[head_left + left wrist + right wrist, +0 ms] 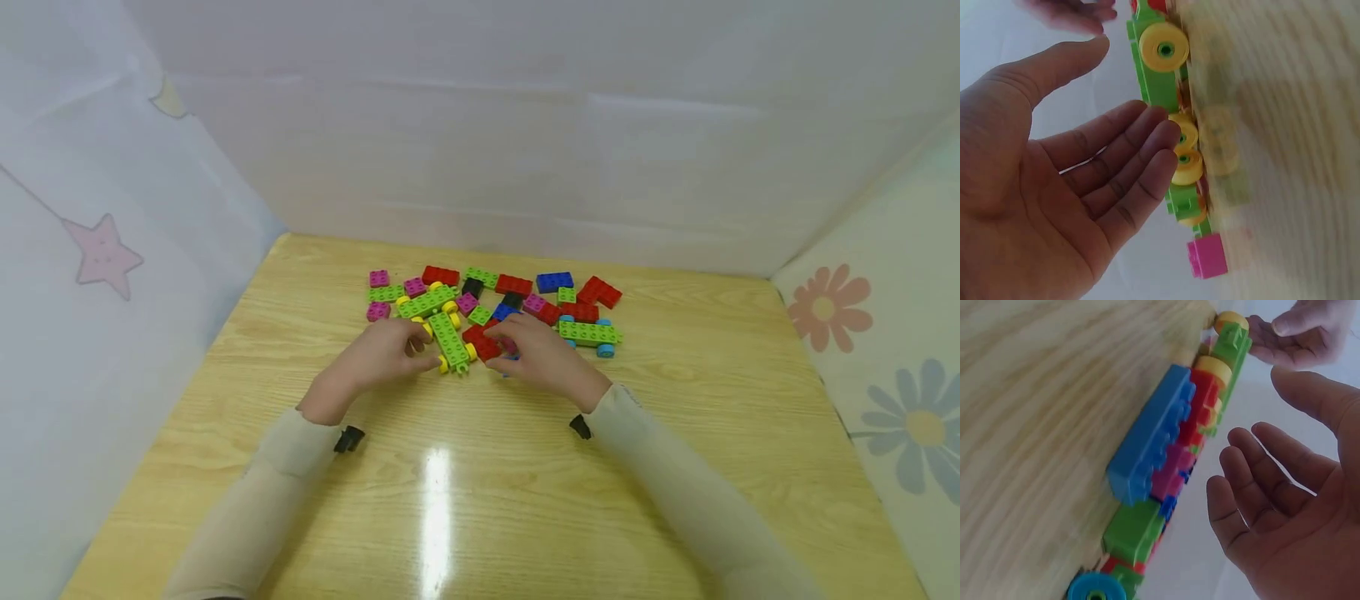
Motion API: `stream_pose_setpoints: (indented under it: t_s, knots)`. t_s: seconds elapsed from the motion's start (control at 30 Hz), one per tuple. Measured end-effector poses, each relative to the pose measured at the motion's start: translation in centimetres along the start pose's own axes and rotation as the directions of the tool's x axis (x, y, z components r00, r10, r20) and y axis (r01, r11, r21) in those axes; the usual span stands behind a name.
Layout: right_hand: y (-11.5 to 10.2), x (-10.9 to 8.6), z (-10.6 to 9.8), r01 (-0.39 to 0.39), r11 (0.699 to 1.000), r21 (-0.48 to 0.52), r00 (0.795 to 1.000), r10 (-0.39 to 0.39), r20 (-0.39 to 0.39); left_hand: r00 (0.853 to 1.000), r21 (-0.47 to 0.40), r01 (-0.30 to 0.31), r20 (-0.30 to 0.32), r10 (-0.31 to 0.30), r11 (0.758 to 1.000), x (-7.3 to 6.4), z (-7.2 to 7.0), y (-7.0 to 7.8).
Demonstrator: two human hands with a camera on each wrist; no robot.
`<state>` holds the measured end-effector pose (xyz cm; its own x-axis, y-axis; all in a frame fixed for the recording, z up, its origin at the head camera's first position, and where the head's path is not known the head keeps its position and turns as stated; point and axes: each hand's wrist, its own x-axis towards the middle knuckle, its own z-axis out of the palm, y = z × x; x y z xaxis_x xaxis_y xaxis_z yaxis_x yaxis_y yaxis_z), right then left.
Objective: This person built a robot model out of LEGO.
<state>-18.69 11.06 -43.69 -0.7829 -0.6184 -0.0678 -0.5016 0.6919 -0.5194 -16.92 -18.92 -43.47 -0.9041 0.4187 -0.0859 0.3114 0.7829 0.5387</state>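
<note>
My left hand (382,354) hovers by a green wheeled base with yellow wheels (448,337). Its fingers are relaxed, and the palm holds nothing in the left wrist view. A second yellow-wheeled green base (429,302) lies just behind the first. To the right, my right hand (536,354) is over the pile with loosely bent, bare fingers. Near it lie a red brick (480,343) and, in the right wrist view, a long blue brick (1147,437) beside a pink brick (1169,470) and a green brick (1132,531). In the head view the right hand partly covers these bricks.
A green base with blue wheels (588,333) stands right of the right hand. Red bricks (599,292), a blue brick (554,282) and pink bricks (378,278) spread along the back of the wooden table (480,500). White cloth walls (480,167) enclose it.
</note>
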Motion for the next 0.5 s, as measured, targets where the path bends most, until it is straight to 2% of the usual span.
stream_pose_setpoints:
  t_s: [0.27,0.5]
  knots:
    - [-1.1,2.5,1.4,-0.023,1.000,0.012,0.998,0.022,0.050,0.993,-0.084,0.115,0.024,-0.113,0.990,-0.1,0.9,0.7]
    - [-1.4,3.3,2.1,-0.029,1.000,-0.005,0.998,0.029,0.054,0.995,-0.095,0.100,0.005,-0.100,0.991,0.1,1.5,0.6]
